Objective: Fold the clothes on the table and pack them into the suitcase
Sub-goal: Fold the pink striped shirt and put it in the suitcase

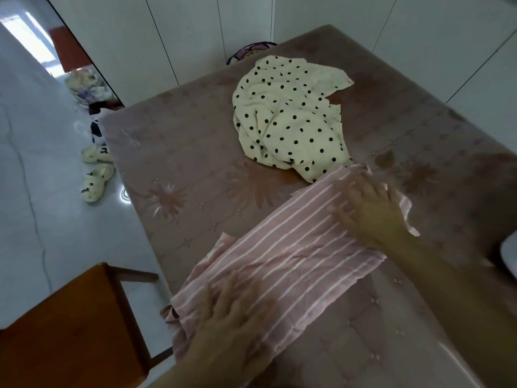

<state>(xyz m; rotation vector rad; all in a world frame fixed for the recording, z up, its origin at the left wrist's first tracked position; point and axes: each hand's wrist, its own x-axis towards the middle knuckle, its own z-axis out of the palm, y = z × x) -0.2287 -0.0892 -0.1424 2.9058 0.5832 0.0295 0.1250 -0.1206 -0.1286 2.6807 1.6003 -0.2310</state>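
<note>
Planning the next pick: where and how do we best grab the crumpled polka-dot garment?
Probably pinch the pointed flap at the far right of the polka-dot garment, coming from the right. It juts out flat from the bunched middle; the near end meets the striped cloth that the left hand and right hand press.

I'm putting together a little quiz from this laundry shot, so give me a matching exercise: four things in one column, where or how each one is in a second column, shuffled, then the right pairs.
Things
1. pink striped garment
2. polka-dot garment
3. cream clogs
4. wooden chair

Places and states
A. a pair lying on the floor, left of the table
B. pressed flat under the left hand and right hand
C. standing at the table's near left corner
D. crumpled on the table, farther away

Pairs: 1-B, 2-D, 3-A, 4-C
</note>
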